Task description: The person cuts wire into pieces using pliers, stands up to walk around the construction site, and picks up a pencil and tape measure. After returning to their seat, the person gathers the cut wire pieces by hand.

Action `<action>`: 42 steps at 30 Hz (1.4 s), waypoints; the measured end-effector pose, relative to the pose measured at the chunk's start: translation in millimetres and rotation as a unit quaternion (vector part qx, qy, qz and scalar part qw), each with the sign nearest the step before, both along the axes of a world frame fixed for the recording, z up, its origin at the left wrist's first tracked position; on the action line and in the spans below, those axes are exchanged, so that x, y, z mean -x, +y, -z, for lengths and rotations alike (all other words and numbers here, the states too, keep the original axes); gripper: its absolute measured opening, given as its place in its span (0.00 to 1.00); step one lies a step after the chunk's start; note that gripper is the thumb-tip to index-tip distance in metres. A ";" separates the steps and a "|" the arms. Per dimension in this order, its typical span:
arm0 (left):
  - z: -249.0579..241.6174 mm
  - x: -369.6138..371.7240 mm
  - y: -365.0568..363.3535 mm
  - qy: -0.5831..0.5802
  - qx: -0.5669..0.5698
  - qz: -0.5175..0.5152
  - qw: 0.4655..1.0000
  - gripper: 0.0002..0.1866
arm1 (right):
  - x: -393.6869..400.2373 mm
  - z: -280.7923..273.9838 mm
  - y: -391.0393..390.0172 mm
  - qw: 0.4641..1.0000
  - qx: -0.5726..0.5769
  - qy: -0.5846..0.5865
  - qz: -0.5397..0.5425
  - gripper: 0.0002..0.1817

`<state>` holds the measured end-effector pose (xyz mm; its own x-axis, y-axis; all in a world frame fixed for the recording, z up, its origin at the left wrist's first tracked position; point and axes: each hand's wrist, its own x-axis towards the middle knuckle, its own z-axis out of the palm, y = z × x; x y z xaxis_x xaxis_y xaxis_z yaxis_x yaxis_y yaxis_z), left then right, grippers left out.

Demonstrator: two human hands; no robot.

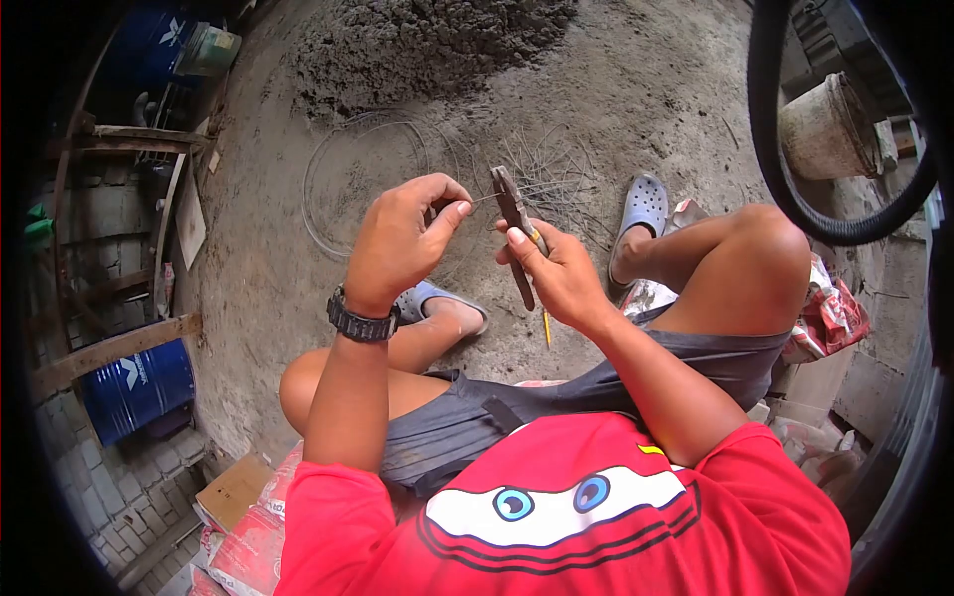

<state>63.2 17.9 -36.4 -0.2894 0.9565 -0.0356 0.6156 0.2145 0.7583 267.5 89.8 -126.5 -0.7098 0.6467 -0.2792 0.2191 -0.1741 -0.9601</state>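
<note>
My left hand (407, 233), with a black watch on its wrist, pinches a thin wire (484, 199) between thumb and fingers. The wire runs to the jaws of dark pliers (512, 204). My right hand (561, 273) is wrapped round the pliers' handles, jaws pointing up and away from me. Beyond my hands, a loose coil of wire (310, 199) lies on the ground at the left. Many short wire pieces (552, 177) are spread behind the pliers. A yellow stick-like item (547, 328) shows below the handles.
A grey mound (427, 50) lies at the far side. Blue drums (139, 387) and wooden framing stand left. At right are a dirty bucket (830, 124) and a thick black hose (770, 129). My feet in light clogs (644, 204) rest on the ground.
</note>
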 end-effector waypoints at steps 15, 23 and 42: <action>-0.8 -1.5 -2.0 0.014 -0.008 0.015 1.000 0.05 | -1.2 -11.5 -10.8 0.962 0.263 0.074 -0.004 0.18; -14.1 1.3 -6.0 -0.033 0.031 0.009 0.999 0.05 | -2.7 -2.5 -10.6 0.989 0.135 0.047 -0.032 0.17; -21.0 -3.5 -6.0 0.097 -0.032 0.019 0.995 0.03 | -3.9 -6.3 -11.6 0.979 0.155 -0.059 -0.114 0.25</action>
